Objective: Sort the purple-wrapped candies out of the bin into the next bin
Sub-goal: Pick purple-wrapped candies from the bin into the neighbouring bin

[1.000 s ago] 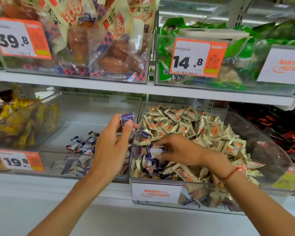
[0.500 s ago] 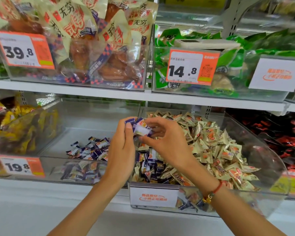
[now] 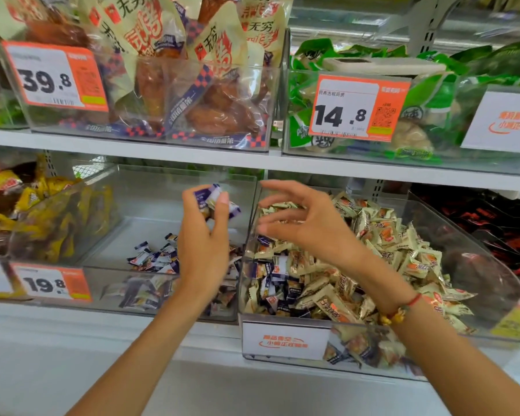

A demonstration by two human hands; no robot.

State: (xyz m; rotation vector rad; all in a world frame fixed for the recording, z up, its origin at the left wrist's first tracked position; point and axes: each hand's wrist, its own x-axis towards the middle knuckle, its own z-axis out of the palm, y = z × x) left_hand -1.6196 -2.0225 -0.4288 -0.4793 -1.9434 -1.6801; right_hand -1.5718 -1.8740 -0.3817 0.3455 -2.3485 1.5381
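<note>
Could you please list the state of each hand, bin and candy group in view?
left hand: raised over the left bin, gripping purple-wrapped candies.
right hand: open, holding nothing, over the right bin.
left bin: small pile of purple candies on its floor.
right bin: heaped with beige candies; purple ones remain near its front.

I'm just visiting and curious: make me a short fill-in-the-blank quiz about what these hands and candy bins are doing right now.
1. The purple-wrapped candies are gripped in the person's ____ hand.
2. The right hand hovers with spread fingers and holds ____.
3. The price tag on the bin with the small purple pile reads ____.
4. A red string bracelet sits on the ____ wrist.

Missing words: left; nothing; 19.8; right
</note>
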